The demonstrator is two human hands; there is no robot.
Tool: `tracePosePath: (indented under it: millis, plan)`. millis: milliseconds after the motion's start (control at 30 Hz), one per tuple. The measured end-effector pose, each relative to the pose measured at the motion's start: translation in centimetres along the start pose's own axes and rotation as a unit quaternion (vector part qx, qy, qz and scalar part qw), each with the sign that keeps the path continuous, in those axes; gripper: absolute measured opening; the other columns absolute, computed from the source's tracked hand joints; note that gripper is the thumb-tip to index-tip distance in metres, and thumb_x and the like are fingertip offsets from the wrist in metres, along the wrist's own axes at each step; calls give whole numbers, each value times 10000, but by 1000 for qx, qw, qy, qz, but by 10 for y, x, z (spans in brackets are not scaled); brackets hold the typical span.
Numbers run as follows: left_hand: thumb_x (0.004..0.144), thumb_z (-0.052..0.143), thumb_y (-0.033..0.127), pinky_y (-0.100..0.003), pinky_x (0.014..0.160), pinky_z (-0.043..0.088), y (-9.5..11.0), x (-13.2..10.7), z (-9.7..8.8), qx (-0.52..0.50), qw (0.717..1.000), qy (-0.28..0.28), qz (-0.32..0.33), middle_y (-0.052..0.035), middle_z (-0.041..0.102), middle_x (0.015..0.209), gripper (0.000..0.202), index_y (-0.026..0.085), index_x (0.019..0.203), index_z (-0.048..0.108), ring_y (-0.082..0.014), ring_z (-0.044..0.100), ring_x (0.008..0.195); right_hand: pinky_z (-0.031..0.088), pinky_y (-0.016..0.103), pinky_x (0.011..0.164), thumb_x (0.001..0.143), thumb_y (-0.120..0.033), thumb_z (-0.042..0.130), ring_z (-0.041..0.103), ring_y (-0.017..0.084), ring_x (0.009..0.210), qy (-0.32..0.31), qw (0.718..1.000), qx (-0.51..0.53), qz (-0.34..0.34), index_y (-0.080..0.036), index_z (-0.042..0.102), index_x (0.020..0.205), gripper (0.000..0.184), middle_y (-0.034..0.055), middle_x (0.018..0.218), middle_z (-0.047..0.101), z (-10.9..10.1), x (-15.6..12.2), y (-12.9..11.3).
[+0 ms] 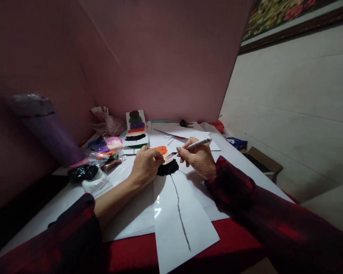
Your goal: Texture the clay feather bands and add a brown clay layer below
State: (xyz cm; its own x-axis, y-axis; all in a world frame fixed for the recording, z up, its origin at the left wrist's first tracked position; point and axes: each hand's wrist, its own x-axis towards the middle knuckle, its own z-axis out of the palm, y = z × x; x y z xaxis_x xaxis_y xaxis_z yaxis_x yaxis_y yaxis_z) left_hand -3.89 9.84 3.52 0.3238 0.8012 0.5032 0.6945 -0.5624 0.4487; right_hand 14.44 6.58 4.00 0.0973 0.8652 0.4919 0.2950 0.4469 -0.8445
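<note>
A long white paper (pixel 177 213) lies in front of me, with a drawn dark line running down it. At its upper part are bands of a clay-like material: textured orange (pixel 161 150), pale peach, and rough black (pixel 168 167). My right hand (pixel 198 158) is closed on a slim fork (pixel 198 143) with a white, dark-patterned handle; its pronged tip is at the peach band. Bent and pinched together, the fingers of my left hand (pixel 147 163) rest at the left edge of these bands. Whatever they pinch is hidden.
A card with several coloured bands (pixel 135 129) leans behind my left hand. Bagged coloured clay (pixel 103 152) is heaped at left, near a tall purple wrapped roll (pixel 48 125). Loose papers (pixel 185 131) and keys (pixel 185 123) lie behind. A cardboard box (pixel 263 161) stands right.
</note>
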Motion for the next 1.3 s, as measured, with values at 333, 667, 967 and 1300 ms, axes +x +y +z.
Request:
tracePosePath:
  millis: [333,667,967,1300]
  plan:
    - [819,589,43,-349,769,426,4,0,-3,-23,999,-23,-15,-42,676,749,223,195,748,735,-231,535,852,401,208,340,797,-352,663,540,101,402,-15,1000,11,0,-182,544,686,235,17,591,670,1,-2,2]
    - [822,594,42,-350,778,428,3,-1,-4,-32,999,-20,-17,-45,678,760,222,195,766,744,-230,536,860,402,218,335,791,-338,651,511,101,373,3,1000,-20,14,-183,547,662,227,8,543,649,1,-1,1]
    - [816,597,50,-345,765,438,3,-2,-6,-32,999,-13,-19,-37,673,745,215,198,761,742,-221,543,837,420,219,351,795,-365,665,570,116,426,5,1000,12,-1,-184,540,681,248,27,606,683,2,-1,2]
    - [819,594,69,-356,754,462,-1,-1,-5,-18,1000,-4,-12,-37,682,763,200,198,772,739,-218,570,819,408,219,368,801,-343,656,559,110,422,7,1000,-11,1,-190,535,677,232,29,613,690,2,-2,2]
